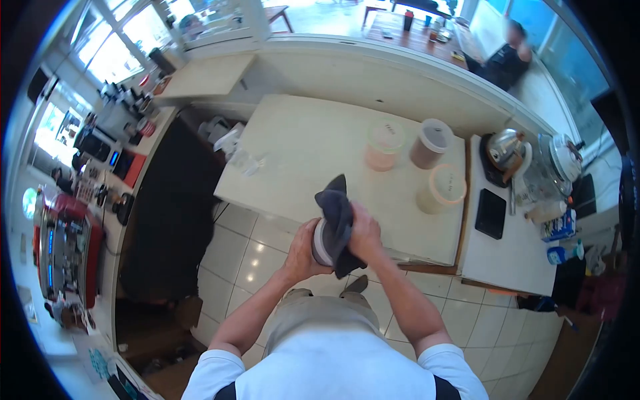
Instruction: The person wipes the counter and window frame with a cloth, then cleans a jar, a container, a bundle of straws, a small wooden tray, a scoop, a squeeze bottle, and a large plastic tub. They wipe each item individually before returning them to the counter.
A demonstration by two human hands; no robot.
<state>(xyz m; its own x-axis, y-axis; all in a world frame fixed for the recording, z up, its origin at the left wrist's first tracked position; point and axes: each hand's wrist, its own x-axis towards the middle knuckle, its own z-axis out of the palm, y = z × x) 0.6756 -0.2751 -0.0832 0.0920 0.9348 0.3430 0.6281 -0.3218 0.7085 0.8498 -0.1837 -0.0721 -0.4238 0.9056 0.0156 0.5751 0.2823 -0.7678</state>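
My left hand (303, 253) is wrapped round the side of a round, pale-rimmed container (321, 243), held in front of my body at the table's near edge. A dark grey cloth (337, 223) is bunched in my right hand (365, 233) and pressed against the container, covering much of it. What the container holds is hidden. Beyond my hands, on the cream table (293, 147), stand three lidded tubs: one with pinkish contents (382, 157), one with brown contents (427, 150) and one with pale yellow contents (433, 197).
Clear plastic items (243, 160) lie at the table's left end. The right counter holds a kettle (505, 147), a black tablet-like device (491, 213) and a blue-and-white carton (559, 227). A red espresso machine (70, 247) stands far left. A person (510, 60) sits beyond the window.
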